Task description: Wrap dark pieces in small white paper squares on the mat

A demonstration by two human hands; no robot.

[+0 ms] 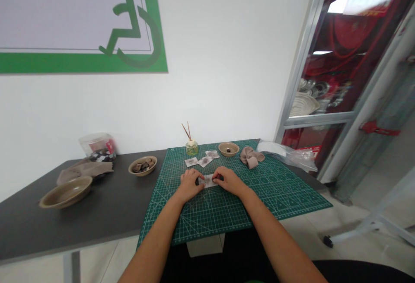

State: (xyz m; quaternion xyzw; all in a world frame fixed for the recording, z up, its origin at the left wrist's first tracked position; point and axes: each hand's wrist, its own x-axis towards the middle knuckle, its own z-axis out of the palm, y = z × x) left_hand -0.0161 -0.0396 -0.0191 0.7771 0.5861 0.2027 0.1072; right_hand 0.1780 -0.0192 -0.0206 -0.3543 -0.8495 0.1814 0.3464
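A small white rectangular piece with a dark blotch in its middle lies on the green cutting mat. My left hand has its fingers curled onto the left end of it. From the other side, my right hand pinches its right end. Dark spots show by the fingertips of both hands; I cannot make out what they are. Just beyond my hands rest three similar white pieces: one at left, a middle one and a far one.
A reed diffuser and a bowl with a small dark thing stand at the back. Right of them lie a crumpled brown cloth and a plastic bag. At left are a bowl of brown pieces, a larger bowl and a clear container.
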